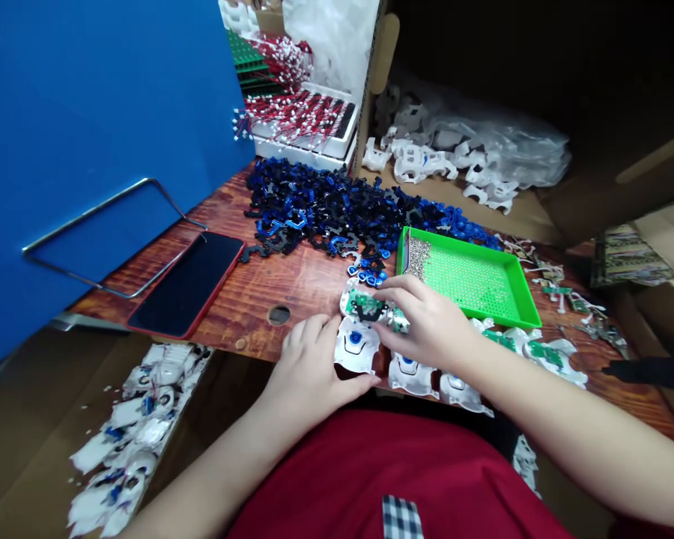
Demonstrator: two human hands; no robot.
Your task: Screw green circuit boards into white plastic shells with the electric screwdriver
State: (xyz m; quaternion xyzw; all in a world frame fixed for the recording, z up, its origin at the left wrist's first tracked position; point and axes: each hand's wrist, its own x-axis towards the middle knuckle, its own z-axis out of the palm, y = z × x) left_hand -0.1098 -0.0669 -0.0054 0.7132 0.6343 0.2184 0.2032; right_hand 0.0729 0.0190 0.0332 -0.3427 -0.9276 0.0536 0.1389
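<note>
My left hand is closed on the left and lower edges of a white plastic shell with a blue round button, at the table's front edge. Just above it lies another white shell half holding a green circuit board. My right hand reaches over that board, thumb and fingers pinched around a black plastic bracket lying on it. The right hand's palm hides part of the neighbouring pieces. To the right, more white shells with blue buttons stand in a row.
A green tray holds small screws. Behind is a pile of blue and black plastic parts. A phone lies left, near a wire stand. White trays bear red wires. A box with white shells stands behind.
</note>
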